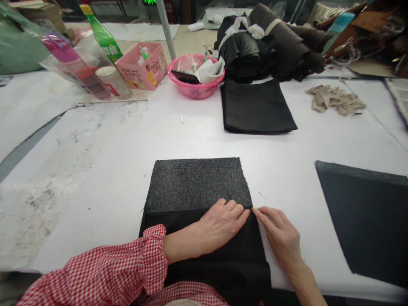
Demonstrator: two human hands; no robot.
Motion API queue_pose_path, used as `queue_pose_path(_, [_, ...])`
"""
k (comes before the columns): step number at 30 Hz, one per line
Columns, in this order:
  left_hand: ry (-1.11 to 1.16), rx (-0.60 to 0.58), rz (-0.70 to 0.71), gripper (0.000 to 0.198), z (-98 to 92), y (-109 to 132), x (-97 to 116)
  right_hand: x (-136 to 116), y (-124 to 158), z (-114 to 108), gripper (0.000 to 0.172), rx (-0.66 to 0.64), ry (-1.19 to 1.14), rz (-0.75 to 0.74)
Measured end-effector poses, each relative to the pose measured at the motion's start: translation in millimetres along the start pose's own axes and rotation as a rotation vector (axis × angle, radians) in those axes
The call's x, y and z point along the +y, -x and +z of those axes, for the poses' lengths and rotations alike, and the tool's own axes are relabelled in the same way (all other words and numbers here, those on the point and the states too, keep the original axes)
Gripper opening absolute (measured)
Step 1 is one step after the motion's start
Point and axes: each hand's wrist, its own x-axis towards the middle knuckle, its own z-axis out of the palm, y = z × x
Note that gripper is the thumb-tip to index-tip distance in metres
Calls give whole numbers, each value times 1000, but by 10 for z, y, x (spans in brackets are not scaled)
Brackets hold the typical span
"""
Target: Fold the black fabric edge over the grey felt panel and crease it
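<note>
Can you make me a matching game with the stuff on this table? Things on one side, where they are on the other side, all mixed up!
Things
1. pink bowl
2. green bottle
3. beige scraps
4. left hand

Places
A. far right of the table
B. flat on the black cloth
C. back left, tilted, next to the pink box
D. middle back, beside the folded black stack

Right pairs: 1-D, 2-C, 3-A, 4-B.
</note>
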Motion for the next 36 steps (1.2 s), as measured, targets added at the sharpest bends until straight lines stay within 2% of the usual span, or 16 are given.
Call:
queue_pose_path(9, [-27, 62, 3, 22, 43, 51, -9, -186, 83, 52, 49, -48, 148, 73])
queue_pose_path(17, [-41, 62, 28, 27, 71, 190, -40, -164, 166, 78, 47, -33, 203, 137])
queue_pose_path(21, [18, 1, 3, 27, -28, 340, -99, -141, 157, 52, 40, 27, 108, 199])
queue_pose_path(24, [95, -21, -17, 29, -75, 484, -133, -140, 63, -18, 28, 125, -49, 269])
queue_pose_path(26, [138, -18, -42, 31, -82, 581, -145, -146, -30, -71, 21, 132, -90, 285])
queue_pose_path(31, [206, -8, -125, 32, -109, 775, -168, -166, -252, -112, 12, -39, -67, 193])
queue_pose_path(36, [230, -6, -176, 33, -168, 865, -199, -150, -403, -94, 10, -215, -61, 152])
